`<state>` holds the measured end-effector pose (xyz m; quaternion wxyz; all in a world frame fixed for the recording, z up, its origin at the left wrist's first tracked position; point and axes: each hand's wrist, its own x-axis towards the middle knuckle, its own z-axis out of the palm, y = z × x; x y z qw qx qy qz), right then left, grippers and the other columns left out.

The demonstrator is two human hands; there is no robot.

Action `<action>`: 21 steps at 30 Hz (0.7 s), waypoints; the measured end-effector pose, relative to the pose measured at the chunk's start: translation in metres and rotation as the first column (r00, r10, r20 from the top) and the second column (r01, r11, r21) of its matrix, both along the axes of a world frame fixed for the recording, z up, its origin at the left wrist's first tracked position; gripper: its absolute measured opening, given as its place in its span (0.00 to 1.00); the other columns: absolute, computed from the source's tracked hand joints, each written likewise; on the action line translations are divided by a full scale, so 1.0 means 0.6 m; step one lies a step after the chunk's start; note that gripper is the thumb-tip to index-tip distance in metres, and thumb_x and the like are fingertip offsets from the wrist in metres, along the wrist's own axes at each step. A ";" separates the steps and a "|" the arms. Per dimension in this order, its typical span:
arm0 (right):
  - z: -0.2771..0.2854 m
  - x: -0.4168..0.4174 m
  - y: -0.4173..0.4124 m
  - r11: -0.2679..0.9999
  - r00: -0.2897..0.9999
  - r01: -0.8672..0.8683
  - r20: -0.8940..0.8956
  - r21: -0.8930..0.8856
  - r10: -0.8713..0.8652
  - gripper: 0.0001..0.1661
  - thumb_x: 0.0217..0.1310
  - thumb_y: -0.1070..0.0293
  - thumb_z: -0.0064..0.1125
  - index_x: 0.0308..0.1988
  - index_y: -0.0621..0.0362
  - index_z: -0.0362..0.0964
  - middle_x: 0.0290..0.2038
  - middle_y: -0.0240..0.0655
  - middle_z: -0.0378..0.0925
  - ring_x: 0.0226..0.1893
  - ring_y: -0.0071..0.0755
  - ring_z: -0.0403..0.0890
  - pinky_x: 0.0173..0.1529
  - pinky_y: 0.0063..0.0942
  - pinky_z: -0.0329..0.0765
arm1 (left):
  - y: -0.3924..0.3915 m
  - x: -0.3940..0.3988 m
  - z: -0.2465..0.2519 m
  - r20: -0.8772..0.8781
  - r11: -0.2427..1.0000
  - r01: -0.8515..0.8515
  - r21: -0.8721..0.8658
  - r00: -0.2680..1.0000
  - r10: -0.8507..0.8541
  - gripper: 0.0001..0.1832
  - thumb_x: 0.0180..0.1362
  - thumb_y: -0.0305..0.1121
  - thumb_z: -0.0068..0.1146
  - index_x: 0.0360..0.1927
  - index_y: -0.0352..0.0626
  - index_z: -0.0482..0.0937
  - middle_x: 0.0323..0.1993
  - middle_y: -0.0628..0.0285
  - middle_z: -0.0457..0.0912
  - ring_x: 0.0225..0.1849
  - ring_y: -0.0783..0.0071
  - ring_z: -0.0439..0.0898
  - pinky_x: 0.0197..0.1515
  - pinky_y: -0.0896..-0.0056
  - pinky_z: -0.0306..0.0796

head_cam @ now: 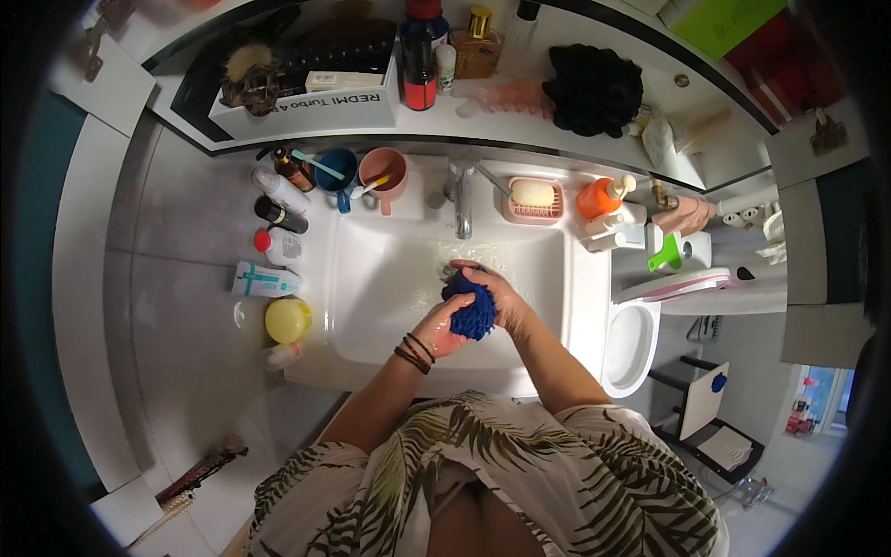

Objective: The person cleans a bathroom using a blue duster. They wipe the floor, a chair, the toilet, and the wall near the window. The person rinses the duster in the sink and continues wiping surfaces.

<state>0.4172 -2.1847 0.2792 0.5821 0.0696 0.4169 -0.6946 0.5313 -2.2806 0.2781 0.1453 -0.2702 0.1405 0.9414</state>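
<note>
Between my two hands, over the white washbasin (390,348), is a wet, bunched dark-blue cloth with a shaggy texture (473,313). My left hand (443,327), with dark beaded bracelets at the wrist, grips its lower left side. My right hand (502,296) holds it from the upper right, some fingers hidden behind it. Just above the hands stands the chrome tap (463,202). Splashing water shows in the basin under its spout, partly covered by my hands.
Left of the basin stand a blue cup (337,170), a pink cup (384,174), several bottles, a toothpaste tube (266,280) and a yellow container (287,320). Right of the tap are a pink soap dish (534,217) with soap and an orange pump bottle (597,200). A mirror cabinet shelf (306,129) runs above.
</note>
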 end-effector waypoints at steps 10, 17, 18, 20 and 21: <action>-0.040 0.000 -0.018 0.757 0.482 -0.091 -0.636 0.647 0.602 0.12 0.51 0.70 0.53 0.38 0.57 0.74 0.34 0.37 0.77 0.34 0.32 0.76 0.43 0.27 0.73 | 0.011 -0.016 -0.048 0.136 0.663 0.359 -0.657 0.921 -0.364 0.13 0.43 0.29 0.60 0.34 0.42 0.76 0.30 0.67 0.77 0.32 0.77 0.76 0.34 0.75 0.70; 0.001 0.000 0.026 0.937 0.972 0.228 0.000 -0.266 -0.237 0.49 0.50 0.28 0.44 0.66 0.35 0.43 0.65 0.44 0.47 0.57 0.50 0.63 0.54 0.48 0.69 | 0.025 -0.028 0.048 -0.029 0.997 -0.052 0.049 0.998 0.054 0.16 0.49 0.34 0.56 0.41 0.39 0.72 0.30 0.63 0.76 0.28 0.72 0.75 0.29 0.72 0.70; 0.007 0.008 0.017 0.893 0.970 0.241 0.106 -0.381 -0.217 0.50 0.48 0.27 0.44 0.66 0.35 0.44 0.65 0.44 0.46 0.59 0.54 0.61 0.56 0.49 0.67 | 0.028 -0.026 0.056 -0.059 0.983 -0.070 0.171 0.995 0.081 0.17 0.49 0.35 0.56 0.41 0.39 0.72 0.31 0.62 0.76 0.29 0.71 0.75 0.30 0.72 0.70; 0.025 0.020 0.005 0.778 0.957 0.258 0.262 -0.572 -0.125 0.51 0.48 0.26 0.43 0.66 0.39 0.46 0.65 0.44 0.48 0.59 0.60 0.60 0.56 0.53 0.66 | 0.045 -0.027 0.076 -0.075 0.938 -0.138 0.318 0.983 0.170 0.17 0.50 0.37 0.55 0.42 0.39 0.71 0.31 0.62 0.76 0.30 0.71 0.75 0.32 0.72 0.70; 0.024 0.013 0.003 0.748 0.964 0.235 0.247 -0.621 -0.098 0.50 0.49 0.28 0.45 0.65 0.41 0.48 0.63 0.44 0.53 0.58 0.60 0.61 0.55 0.52 0.66 | 0.052 -0.026 0.077 -0.085 0.913 -0.150 0.380 0.977 0.196 0.17 0.50 0.37 0.55 0.41 0.39 0.71 0.32 0.62 0.76 0.31 0.71 0.75 0.32 0.72 0.70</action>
